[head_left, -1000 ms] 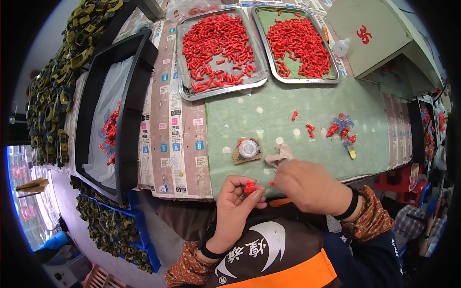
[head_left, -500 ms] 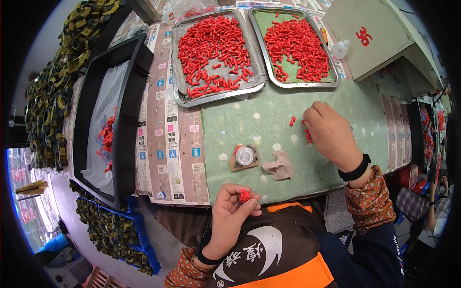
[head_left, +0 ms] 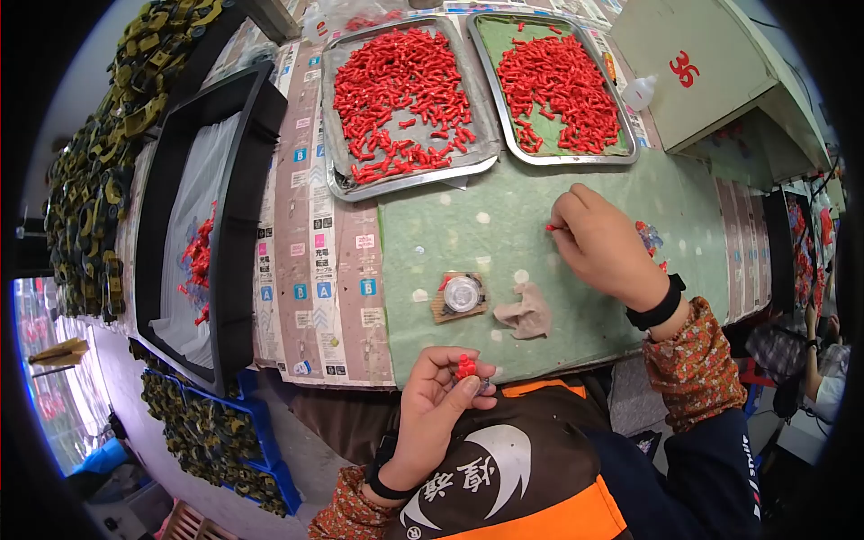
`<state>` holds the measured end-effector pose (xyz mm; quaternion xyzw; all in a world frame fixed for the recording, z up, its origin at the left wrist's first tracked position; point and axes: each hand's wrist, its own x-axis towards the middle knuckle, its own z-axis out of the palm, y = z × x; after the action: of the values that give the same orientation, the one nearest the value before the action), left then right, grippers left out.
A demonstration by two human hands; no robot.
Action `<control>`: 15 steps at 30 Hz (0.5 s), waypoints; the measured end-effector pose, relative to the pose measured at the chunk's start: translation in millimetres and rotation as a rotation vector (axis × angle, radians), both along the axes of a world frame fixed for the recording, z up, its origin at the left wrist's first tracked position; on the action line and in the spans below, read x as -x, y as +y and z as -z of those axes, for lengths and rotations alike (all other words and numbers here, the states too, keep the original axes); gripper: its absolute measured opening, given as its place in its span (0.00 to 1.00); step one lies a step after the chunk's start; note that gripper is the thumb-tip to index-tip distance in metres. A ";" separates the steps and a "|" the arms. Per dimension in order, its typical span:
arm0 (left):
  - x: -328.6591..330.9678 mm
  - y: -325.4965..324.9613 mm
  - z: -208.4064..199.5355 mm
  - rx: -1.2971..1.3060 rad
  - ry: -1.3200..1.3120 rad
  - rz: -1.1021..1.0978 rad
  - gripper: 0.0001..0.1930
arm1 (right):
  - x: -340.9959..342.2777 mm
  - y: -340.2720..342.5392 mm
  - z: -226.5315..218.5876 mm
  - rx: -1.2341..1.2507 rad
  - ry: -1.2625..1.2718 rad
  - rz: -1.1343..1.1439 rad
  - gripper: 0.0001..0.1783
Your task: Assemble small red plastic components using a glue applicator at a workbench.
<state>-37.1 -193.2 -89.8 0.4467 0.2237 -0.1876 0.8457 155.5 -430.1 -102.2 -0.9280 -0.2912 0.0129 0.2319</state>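
Your left grip closes, thumb against fingers, on a small red part; your right grip pinches a red piece, mostly hidden, at the green-covered counter.

Red piece, pale-spotted green mat, beige cloth, orange-red floral sleeves, brown apron with orange band.

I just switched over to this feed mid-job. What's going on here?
A person at a bench grips a red piece in the left hand, near the bench's front edge. The right hand is over the green mat, fingers pinching a small red part; whether it is lifted is unclear. A crumpled cloth and a round, shiny container on cardboard lie between the hands. Two metal trays of red parts stand beyond.
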 end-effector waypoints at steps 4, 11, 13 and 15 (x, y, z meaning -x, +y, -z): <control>3.1 -0.2 0.5 -0.046 -0.009 -0.017 0.15 | 13.1 7.2 -30.6 -0.260 0.533 0.090 0.07; -3.2 -7.4 -1.5 -0.055 -0.059 -0.037 0.14 | 58.1 22.4 -42.2 -0.566 1.025 0.003 0.07; -5.2 -9.4 -3.2 -0.058 -0.065 -0.041 0.13 | 68.2 28.2 -46.0 -0.545 1.037 -0.032 0.07; -5.4 -10.1 -4.5 -0.057 -0.066 -0.045 0.13 | 78.4 37.9 -53.2 -0.503 1.020 -0.056 0.08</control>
<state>-31.6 -203.4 -85.3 0.4712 0.2110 -0.1471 0.8437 77.1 -392.2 -49.1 -0.7123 -0.1611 0.3959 0.5567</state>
